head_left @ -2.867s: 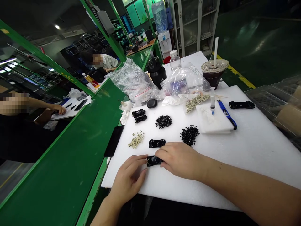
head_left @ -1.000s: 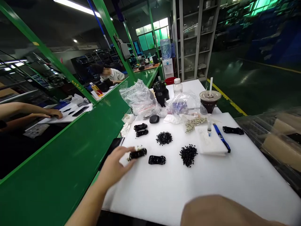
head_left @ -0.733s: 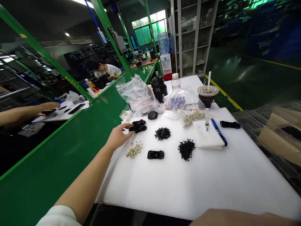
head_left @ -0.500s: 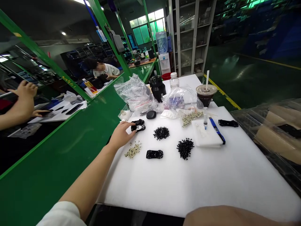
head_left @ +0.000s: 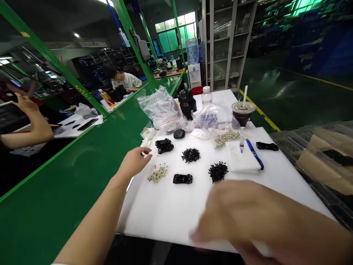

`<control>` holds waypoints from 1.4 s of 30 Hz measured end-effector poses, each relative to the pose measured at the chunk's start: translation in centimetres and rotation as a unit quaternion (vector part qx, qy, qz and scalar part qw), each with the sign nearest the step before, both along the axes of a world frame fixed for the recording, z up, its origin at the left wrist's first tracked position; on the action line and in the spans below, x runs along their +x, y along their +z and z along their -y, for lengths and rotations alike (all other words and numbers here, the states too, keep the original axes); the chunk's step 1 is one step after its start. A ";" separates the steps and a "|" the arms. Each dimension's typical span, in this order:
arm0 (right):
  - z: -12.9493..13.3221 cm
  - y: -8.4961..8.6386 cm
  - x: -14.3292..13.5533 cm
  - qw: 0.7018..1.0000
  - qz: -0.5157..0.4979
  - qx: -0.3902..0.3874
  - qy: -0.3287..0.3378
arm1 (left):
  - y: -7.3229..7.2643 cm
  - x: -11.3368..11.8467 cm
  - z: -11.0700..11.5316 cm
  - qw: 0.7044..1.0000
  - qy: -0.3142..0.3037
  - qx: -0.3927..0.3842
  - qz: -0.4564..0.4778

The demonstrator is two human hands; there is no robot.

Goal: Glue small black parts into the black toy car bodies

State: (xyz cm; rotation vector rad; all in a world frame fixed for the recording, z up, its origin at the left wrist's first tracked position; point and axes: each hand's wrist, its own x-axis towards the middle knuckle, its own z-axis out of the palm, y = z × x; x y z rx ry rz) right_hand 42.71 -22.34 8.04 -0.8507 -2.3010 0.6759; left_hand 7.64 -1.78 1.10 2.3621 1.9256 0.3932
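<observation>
Left hand [head_left: 134, 162], fingers parted, hung empty near black parts [head_left: 165, 148]; right hand [head_left: 237, 213], apart, blurred, hold unclear. Piles [head_left: 191, 155] lay separate, perhaps against mixing.

A green floor [head_left: 278, 99] is crossed by a yellow line [head_left: 266, 117]; daylight is admitted through green-tinted windows [head_left: 172, 38] beside a glass-doored cabinet [head_left: 220, 48].

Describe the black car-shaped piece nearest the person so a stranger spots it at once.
Start at the white board, then find its pale heap of tiny parts and the nearer black heap. The black car-shaped piece lies between them. It's alone, closer to the person than its lookalikes: the cluster beside the left hand and the single one right of the blue tool.
</observation>
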 end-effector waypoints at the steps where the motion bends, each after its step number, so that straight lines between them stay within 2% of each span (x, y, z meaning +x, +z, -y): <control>1: -1.1 0.0 -0.8 0.999 0.039 -0.016 -0.012 | 0.1 -0.1 0.1 1.000 0.015 -0.023 -0.003; 3: -3.7 -1.0 -2.7 0.988 0.146 -0.025 -0.046 | -0.1 0.0 0.0 0.998 0.036 -0.057 -0.003; 5: -6.1 -3.2 -4.4 0.970 0.233 0.003 -0.072 | -0.7 0.5 -0.2 0.996 0.049 -0.072 0.003; 9: -8.0 -8.0 -6.3 0.976 0.186 0.002 -0.116 | -2.4 1.4 -0.5 0.995 0.058 -0.078 0.030; 12: -7.8 -9.8 -6.7 0.978 0.163 -0.024 -0.129 | -3.2 1.5 -0.4 0.994 0.059 -0.067 0.058; 18: -7.6 -10.3 -6.9 0.983 0.132 -0.031 -0.127 | -3.6 1.4 0.2 0.993 0.022 -0.044 0.103; 21: -7.5 -10.5 -6.7 0.985 0.122 -0.028 -0.120 | -3.3 1.0 0.2 0.991 -0.002 -0.050 0.121; 23: -7.3 -10.5 -6.6 0.986 0.119 -0.026 -0.112 | -2.4 0.7 0.4 0.990 -0.010 -0.056 0.131; 26: -7.2 -10.4 -6.5 0.986 0.128 -0.029 -0.099 | -0.2 0.4 1.8 0.988 -0.017 -0.057 0.146; 28: -7.2 -10.3 -6.5 0.986 0.133 -0.032 -0.090 | 1.3 0.7 3.7 0.986 -0.038 -0.058 0.154; 30: -7.2 -10.3 -6.5 0.987 0.134 -0.027 -0.083 | 2.1 1.3 6.2 0.979 -0.107 -0.067 0.163; 32: -7.2 -10.3 -6.5 0.988 0.134 -0.016 -0.074 | 1.7 2.0 8.9 0.967 -0.177 -0.082 0.166; 34: -7.1 -10.3 -6.5 0.989 0.134 -0.007 -0.068 | 0.4 2.6 11.1 0.961 -0.196 -0.102 0.168; 38: -7.0 -10.1 -6.6 0.990 0.129 0.000 -0.063 | -2.5 3.1 13.3 0.967 -0.149 -0.087 0.189; 42: -7.0 -10.0 -6.5 0.990 0.127 0.006 -0.056 | -3.2 3.2 13.3 0.974 -0.135 -0.061 0.174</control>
